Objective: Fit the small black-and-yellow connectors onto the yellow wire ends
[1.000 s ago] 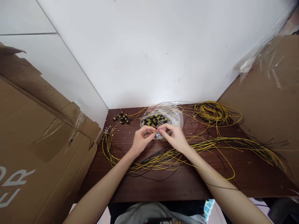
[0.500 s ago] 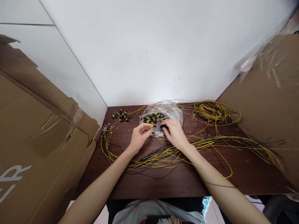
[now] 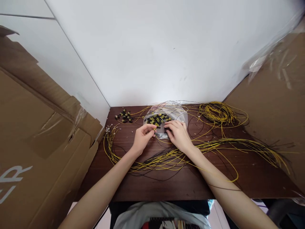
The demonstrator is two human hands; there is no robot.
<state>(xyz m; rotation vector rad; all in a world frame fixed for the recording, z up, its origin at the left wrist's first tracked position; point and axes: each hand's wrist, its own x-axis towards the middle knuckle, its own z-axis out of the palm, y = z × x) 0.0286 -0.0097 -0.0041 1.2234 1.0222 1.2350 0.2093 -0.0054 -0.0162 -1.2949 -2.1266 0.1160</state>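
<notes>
Between thumb and fingers, my left hand pinches a small yellow-and-black part; its exact kind is too small to make out. My right hand rests over the right side of a clear plastic bag, its fingers curled down. What those fingers hold, if anything, is hidden. Several loose black and yellow parts are heaped on the bag just beyond both hands. A long bundle of yellow and black wires runs across the table under my forearms.
At the back left lies a small pile of black and yellow parts with wires. A coil of yellow and black wire sits at the back right. Cardboard stands on the left and right of the brown table.
The yellow part in my left fingertips shows more plainly now. Both hands stay in nearly the same place, and the view has shifted slightly.
</notes>
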